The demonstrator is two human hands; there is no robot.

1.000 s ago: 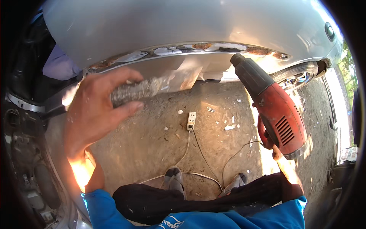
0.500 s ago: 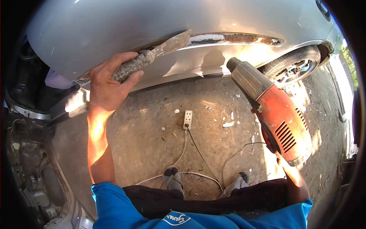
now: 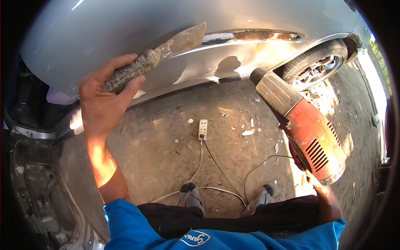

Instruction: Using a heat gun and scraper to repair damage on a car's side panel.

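My left hand (image 3: pixel 102 98) is wrapped round the rough, grimy handle of a putty knife (image 3: pixel 183 41). Its broad worn blade points up and right, close to the silver car's side panel (image 3: pixel 125 29); whether it touches is unclear. Right of the blade, a long strip of the panel (image 3: pixel 262 35) shows bare white and rust-brown patches. My right hand (image 3: pixel 313 179), mostly hidden, grips a red heat gun (image 3: pixel 316 137) from below. The gun's dark metal nozzle (image 3: pixel 258 76) points up and left at the car's lower sill, apart from it.
A white power strip (image 3: pixel 203 129) with a black plug lies on the concrete floor, its cords (image 3: pixel 221 190) running between my feet. Pale flakes (image 3: pixel 248 132) are scattered about. A car wheel (image 3: pixel 318 68) stands at the right, an open door (image 3: pixel 39 196) at the left.
My left hand and the putty knife have shifted slightly left, the blade tip rising a little. The heat gun sits slightly lower and further right, still in my right hand.
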